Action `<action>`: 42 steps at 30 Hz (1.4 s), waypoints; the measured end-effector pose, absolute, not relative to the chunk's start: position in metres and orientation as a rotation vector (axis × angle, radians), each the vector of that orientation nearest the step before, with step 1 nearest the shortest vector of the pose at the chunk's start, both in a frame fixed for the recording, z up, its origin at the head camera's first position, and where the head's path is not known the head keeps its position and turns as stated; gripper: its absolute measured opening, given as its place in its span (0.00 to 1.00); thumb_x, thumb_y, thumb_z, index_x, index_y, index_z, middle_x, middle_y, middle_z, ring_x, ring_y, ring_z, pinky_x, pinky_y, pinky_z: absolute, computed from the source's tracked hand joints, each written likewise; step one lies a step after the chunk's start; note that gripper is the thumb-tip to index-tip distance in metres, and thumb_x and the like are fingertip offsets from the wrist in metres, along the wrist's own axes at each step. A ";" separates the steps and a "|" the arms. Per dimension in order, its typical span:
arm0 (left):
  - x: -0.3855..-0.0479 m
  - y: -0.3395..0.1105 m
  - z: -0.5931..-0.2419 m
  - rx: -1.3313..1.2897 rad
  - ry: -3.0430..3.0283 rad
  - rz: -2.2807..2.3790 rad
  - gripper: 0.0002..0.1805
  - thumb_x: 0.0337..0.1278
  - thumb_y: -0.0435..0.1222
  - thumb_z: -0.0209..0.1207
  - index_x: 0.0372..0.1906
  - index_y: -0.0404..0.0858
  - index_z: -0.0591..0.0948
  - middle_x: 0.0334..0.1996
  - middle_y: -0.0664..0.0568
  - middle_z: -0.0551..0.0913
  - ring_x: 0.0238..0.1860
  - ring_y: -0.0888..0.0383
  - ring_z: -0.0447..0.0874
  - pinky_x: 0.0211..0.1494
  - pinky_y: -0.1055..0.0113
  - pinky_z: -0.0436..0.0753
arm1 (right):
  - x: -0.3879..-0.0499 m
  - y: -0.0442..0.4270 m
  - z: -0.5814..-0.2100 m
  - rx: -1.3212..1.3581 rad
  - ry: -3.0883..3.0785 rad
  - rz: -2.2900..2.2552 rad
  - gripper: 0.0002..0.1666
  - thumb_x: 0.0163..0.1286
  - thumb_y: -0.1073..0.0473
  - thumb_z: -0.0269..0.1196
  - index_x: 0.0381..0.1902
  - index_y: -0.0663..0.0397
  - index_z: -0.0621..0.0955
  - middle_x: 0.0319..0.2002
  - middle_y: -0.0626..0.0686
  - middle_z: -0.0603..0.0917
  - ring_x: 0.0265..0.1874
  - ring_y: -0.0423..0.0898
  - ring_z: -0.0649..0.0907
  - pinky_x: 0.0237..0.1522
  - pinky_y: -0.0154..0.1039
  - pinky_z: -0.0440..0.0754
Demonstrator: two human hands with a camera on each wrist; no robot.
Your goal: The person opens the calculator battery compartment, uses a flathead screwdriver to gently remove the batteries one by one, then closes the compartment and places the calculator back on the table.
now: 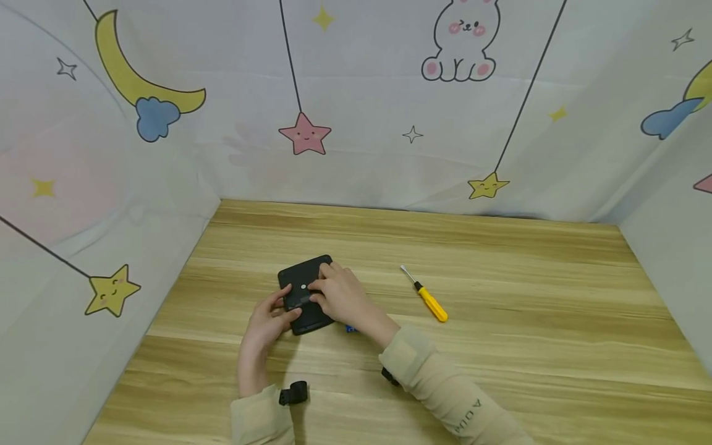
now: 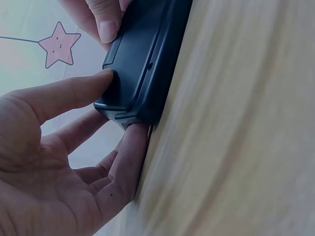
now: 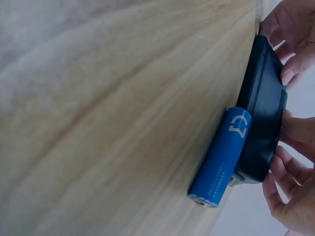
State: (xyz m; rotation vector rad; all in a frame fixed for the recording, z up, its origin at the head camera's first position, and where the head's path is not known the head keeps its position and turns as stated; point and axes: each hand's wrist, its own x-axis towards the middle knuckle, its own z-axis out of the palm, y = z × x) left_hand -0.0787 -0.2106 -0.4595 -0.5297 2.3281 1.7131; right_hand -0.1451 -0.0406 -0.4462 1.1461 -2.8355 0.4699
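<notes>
A black rectangular device [image 1: 293,275] lies on the table, with a small round silvery spot and a panel seam on its upward side. My left hand [image 1: 266,326] grips its near left side; in the left wrist view the thumb presses the top face and other fingers reach the lower edge. My right hand [image 1: 346,295] holds the device from the right with curled fingers, its thumb near the panel. In the right wrist view a blue alkaline battery [image 3: 220,156] lies against the device's side, largely hidden by the right hand in the head view.
To the right of the hands lies a yellow-handled screwdriver [image 1: 427,299], its metal tip pointing away. The wood-grain table [image 1: 528,321] is bounded by white cloth walls [image 1: 378,167] printed with cartoon shapes. Both sleeves have black wrist mounts near them.
</notes>
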 end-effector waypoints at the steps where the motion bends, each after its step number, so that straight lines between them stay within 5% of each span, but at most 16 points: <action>1: -0.079 -0.211 -0.459 -0.529 2.328 1.713 0.35 0.60 0.29 0.59 0.72 0.42 0.63 0.57 0.37 0.67 0.44 0.57 0.77 0.37 0.75 0.77 | -0.145 -0.041 -0.446 1.142 -2.836 0.470 0.15 0.66 0.48 0.63 0.48 0.43 0.86 0.39 0.45 0.78 0.36 0.41 0.72 0.34 0.32 0.67; 23: -0.079 -0.210 -0.459 -0.538 2.321 1.726 0.35 0.59 0.28 0.59 0.72 0.41 0.63 0.57 0.37 0.66 0.45 0.55 0.77 0.37 0.72 0.79 | -0.139 -0.044 -0.448 1.176 -2.690 0.051 0.17 0.69 0.47 0.60 0.53 0.42 0.84 0.39 0.46 0.78 0.36 0.43 0.72 0.34 0.35 0.72; 35: -0.079 -0.211 -0.458 -0.539 2.287 1.762 0.36 0.59 0.27 0.59 0.72 0.40 0.62 0.57 0.36 0.65 0.44 0.56 0.77 0.38 0.71 0.80 | -0.147 -0.025 -0.452 1.207 -2.943 0.547 0.23 0.70 0.49 0.60 0.62 0.39 0.77 0.63 0.50 0.74 0.61 0.49 0.72 0.56 0.47 0.75; 42: -0.077 -0.213 -0.459 -0.495 2.318 1.720 0.36 0.59 0.28 0.59 0.73 0.40 0.62 0.56 0.37 0.65 0.41 0.56 0.76 0.37 0.71 0.78 | -0.158 -0.008 -0.457 1.164 -3.016 0.873 0.22 0.74 0.55 0.53 0.65 0.47 0.74 0.69 0.56 0.69 0.68 0.54 0.67 0.68 0.48 0.68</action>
